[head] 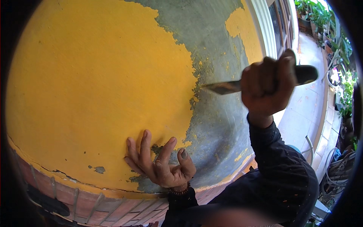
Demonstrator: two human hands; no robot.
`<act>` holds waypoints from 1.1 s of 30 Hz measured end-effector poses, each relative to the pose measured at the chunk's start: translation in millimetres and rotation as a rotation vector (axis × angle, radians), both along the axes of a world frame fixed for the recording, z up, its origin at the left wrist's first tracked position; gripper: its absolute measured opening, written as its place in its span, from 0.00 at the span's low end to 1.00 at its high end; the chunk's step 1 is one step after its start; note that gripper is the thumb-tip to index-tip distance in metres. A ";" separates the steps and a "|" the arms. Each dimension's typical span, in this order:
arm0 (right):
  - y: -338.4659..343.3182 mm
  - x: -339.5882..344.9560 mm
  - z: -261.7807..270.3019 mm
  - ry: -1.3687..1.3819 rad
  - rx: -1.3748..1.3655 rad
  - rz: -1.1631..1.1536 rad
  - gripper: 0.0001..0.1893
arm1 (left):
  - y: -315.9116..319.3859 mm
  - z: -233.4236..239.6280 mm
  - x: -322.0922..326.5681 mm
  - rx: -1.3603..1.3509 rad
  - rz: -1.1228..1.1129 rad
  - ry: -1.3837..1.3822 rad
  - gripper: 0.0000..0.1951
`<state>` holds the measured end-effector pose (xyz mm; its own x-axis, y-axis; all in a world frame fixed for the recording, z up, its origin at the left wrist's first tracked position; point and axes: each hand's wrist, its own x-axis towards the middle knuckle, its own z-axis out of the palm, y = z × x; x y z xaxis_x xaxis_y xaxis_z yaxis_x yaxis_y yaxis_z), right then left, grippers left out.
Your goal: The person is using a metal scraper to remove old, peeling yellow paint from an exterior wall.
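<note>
My right hand (268,85) grips a scraper with a dark handle, its metal blade (227,87) pointing left. The blade's tip is at or just off the ragged edge of the yellow paint (113,82); I cannot tell if it touches. To the right of that edge, bare grey plaster (218,62) shows on the wall, dotted with yellow flecks. Lower down, my left hand (161,164) has its fingers spread by the wall and holds nothing. A beaded bracelet (180,191) circles that wrist.
A cracked yellow ledge (93,188) runs above brickwork (93,205). At the right are a white frame (265,28) beside a window, a paved walkway (302,105), potted plants (314,14) and coiled hose or cable (334,176). A dark object (48,200) lies at lower left.
</note>
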<state>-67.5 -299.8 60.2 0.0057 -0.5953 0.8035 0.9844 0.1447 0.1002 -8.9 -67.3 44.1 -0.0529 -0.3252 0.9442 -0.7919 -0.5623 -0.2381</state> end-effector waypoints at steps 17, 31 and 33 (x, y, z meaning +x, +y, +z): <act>-15.4 9.7 -14.4 -0.081 -0.239 -0.186 0.13 | 0.4 2.1 -6.6 0.062 0.006 -0.010 0.12; 8.1 9.8 -16.5 0.075 0.050 -0.097 0.15 | 1.7 3.3 -6.0 0.079 0.008 -0.015 0.12; 17.8 8.5 -11.8 0.063 -0.116 0.191 0.14 | 2.1 3.2 -5.2 0.084 0.005 -0.013 0.12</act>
